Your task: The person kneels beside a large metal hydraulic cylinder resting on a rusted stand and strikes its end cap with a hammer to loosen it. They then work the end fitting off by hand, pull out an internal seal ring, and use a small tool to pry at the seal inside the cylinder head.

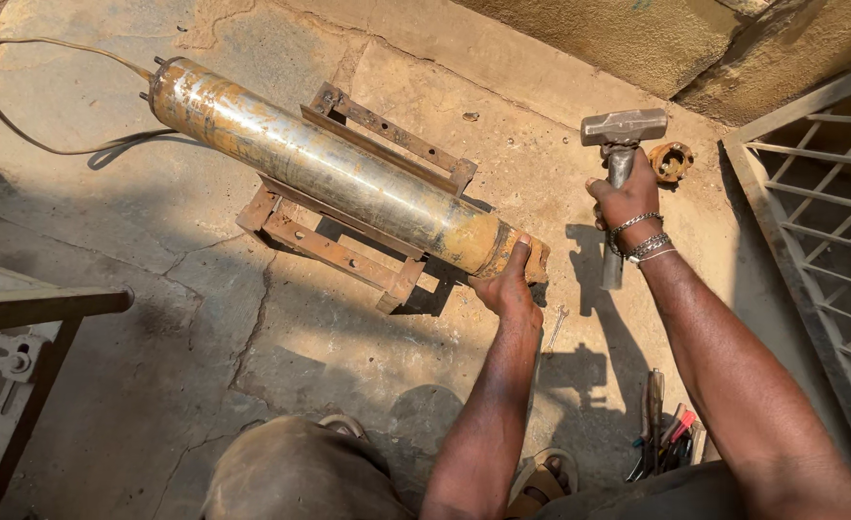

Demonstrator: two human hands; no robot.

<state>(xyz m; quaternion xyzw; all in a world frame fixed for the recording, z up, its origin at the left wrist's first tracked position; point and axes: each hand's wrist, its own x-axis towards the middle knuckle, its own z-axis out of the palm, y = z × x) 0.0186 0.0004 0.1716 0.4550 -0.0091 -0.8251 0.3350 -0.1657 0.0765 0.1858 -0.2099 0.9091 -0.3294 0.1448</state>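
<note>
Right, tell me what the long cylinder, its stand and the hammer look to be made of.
Cylinder: metal, probably steel, dull silver sheen with rust patches. Stand: rusty angle iron, brown and flaky throughout. Hammer: grey metal head, worn matte; the handle in the right hand looks metal too, though that is uncertain.

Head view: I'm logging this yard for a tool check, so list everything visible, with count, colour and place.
Cylinder: one, rusty silver, lying on the frame.
Frame: one, rusted, on the concrete ground.
Cable: one, dark, from the cylinder's far end.
Sledgehammer: one, grey head, raised.
Fitting: one, rusty, beside the hammer head.
Hand tools: several, mixed colours, lower right.
Grate: one, grey, right edge.
Left hand: on the cylinder's near end.
Right hand: gripping the sledgehammer.
</note>
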